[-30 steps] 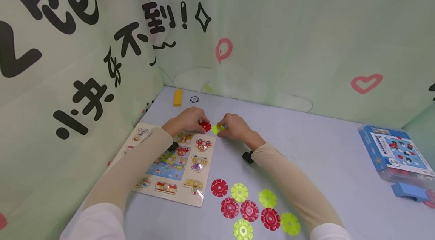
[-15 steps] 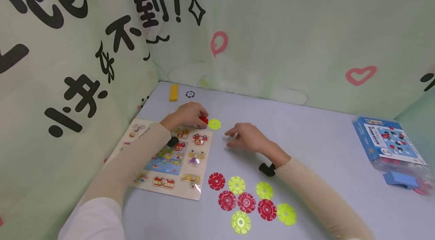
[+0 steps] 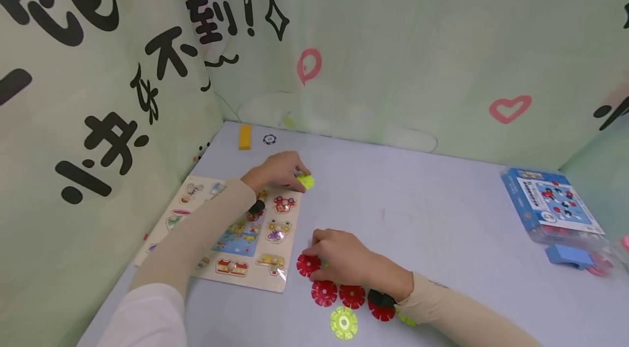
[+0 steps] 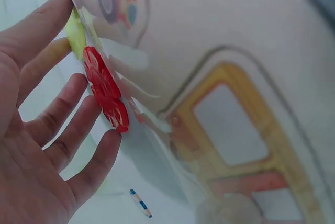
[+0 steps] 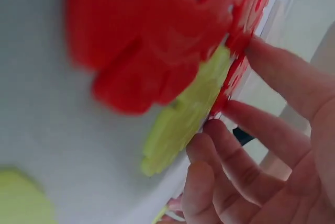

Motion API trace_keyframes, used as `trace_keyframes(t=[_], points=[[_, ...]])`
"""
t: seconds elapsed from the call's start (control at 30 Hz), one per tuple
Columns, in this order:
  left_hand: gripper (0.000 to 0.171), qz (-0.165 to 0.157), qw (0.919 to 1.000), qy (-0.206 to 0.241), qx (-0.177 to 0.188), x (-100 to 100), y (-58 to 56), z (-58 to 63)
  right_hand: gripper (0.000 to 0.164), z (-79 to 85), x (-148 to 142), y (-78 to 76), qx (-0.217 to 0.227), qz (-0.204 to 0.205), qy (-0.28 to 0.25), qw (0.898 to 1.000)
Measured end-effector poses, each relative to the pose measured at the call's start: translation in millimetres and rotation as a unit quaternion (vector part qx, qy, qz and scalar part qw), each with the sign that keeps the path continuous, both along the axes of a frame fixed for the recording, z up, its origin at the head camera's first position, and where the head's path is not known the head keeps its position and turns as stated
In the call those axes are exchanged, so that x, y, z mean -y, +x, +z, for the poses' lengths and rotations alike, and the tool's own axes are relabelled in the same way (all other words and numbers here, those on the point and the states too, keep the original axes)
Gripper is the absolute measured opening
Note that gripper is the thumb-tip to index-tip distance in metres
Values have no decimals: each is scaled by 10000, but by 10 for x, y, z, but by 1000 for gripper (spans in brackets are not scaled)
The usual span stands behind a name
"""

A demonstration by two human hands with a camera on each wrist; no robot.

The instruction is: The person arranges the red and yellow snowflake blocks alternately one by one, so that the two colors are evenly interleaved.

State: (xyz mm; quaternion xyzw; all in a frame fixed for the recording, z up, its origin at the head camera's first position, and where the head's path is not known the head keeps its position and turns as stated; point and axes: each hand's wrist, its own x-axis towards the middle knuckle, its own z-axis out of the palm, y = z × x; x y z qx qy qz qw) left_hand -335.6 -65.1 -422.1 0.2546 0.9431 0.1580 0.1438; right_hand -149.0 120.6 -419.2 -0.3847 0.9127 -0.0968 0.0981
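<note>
Beside the board, the left hand pinches a yellow disc, the right hand a red disc, both likely light, stiff and best held by the rim.

The right hand, which pinched the yellow-green notched disc beyond the puzzle board a second ago and then let go, has come down toward the person to the group of discs, where its thumb and index finger now pinch the leftmost red notched disc, with hand and forearm covering several others. The left hand has shifted rightward from the red disc beside the yellow-green one, its thumb and index finger now around the latter.
</note>
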Motion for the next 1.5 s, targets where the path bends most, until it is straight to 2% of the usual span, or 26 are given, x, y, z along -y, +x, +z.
trace_keyframes(t=[0.3, 0.4, 0.63, 0.8, 0.93, 1.1, 1.3, 1.4, 1.5], points=[[52, -10, 9999, -112, -68, -35, 36, -38, 48, -35, 49, -3, 192, -357, 99, 9991], [52, 67, 9998, -143, -87, -27, 49, -23, 46, -29, 77, 15, 180, -289, 22, 9994], [51, 47, 9999, -93, -61, -27, 57, -12, 47, -9, 146, 71, 523, 83, -248, 9983], [52, 19, 9999, -95, -111, -28, 59, -11, 53, 7, 160, 29, 810, 171, -305, 9961], [52, 5, 9998, -128, -133, -22, 59, -2, 52, 2, 151, -26, 862, 215, -288, 9956], [53, -11, 9998, -119, -130, -15, 55, 12, 49, -18, 131, -70, 436, 222, -149, 9987], [53, 14, 9998, -139, -156, -9, 49, 3, 47, 40, 86, -104, -81, 147, -34, 9999], [52, -37, 9997, -136, -202, -3, 37, -16, 43, 92, -2, -259, -314, -1, -306, 9990], [52, -49, 9998, -110, -154, 2, 33, -16, 42, 150, -124, -566, -593, -410, -498, 9961]])
